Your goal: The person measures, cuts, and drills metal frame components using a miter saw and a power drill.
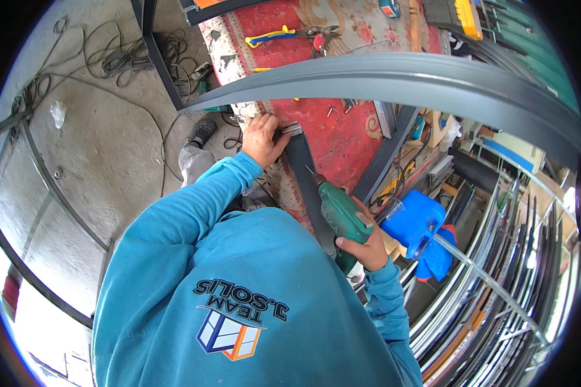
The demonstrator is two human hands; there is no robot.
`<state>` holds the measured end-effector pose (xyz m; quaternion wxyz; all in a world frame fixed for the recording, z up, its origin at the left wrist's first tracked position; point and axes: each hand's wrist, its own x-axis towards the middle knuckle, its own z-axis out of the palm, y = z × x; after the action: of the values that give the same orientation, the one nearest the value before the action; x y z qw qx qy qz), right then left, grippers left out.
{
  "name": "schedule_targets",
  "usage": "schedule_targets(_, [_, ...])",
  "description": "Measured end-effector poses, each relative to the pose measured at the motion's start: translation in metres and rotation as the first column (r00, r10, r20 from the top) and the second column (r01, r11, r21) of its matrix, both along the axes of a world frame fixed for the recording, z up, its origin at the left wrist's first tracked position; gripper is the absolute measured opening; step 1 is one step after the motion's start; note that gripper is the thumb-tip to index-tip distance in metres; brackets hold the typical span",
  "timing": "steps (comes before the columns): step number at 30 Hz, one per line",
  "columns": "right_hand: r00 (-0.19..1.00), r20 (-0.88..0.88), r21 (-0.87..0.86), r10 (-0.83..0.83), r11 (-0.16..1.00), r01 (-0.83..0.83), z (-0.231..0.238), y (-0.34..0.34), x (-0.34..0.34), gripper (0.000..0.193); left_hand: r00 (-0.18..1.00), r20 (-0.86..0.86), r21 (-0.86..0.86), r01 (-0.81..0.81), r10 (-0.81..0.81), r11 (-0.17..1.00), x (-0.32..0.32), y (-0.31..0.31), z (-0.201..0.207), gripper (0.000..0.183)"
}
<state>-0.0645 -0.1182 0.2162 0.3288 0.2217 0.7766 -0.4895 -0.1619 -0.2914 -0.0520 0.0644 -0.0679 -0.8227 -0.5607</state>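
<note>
My right hand (366,245) is wrapped round the handle of a green power drill (343,213). The drill points up and to the left, and its thin bit (310,169) reaches over a dark grey metal profile (302,161). Whether the bit touches the metal I cannot tell. At the far end of that profile, my left hand (263,140) grips it with bent fingers, the thumb beside a small silver end piece (292,128). The profile lies along the edge of a table covered with worn red patterned cloth (336,145).
A long curved grey frame bar (368,79) crosses above the table. Yellow-blue handled cutter (270,36) and snips (319,40) lie beyond it. Blue plastic case (414,222) sits at right, by racked metal profiles (490,303). Cables (132,58) coil on the floor at left.
</note>
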Motion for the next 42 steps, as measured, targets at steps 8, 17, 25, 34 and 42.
schedule_targets(8, [0.839, 0.157, -0.184, -0.520, 0.820, 0.543, -0.016, -0.006, 0.036, 0.067, 0.999, -0.032, 0.032, -0.026, 0.027, 0.999, 0.002, 0.004, 0.000, 0.027])
schedule_targets(17, [0.979, -0.075, 0.203, 0.191, 0.964, -0.172, 0.004, -0.029, -0.008, 0.084, 0.999, -0.031, 0.032, -0.017, 0.018, 0.999, 0.004, 0.004, -0.003, 0.021])
schedule_targets(25, [0.910, -0.051, 0.278, 0.412, 0.881, -0.383, 0.016, -0.060, -0.050, 0.087, 0.999, -0.029, 0.074, -0.021, 0.023, 0.997, 0.002, 0.003, -0.001, 0.020])
schedule_targets(34, [0.815, -0.097, 0.384, 0.571, 0.777, -0.499, 0.010, -0.071, -0.083, 0.085, 0.998, -0.059, 0.053, -0.014, 0.017, 0.999, -0.001, 0.001, -0.001, 0.022])
schedule_targets(42, [0.775, -0.108, 0.418, 0.623, 0.736, -0.533, 0.008, -0.072, -0.091, 0.083, 0.999, -0.053, 0.033, 0.010, -0.009, 0.999, -0.003, 0.000, 0.000, 0.022])
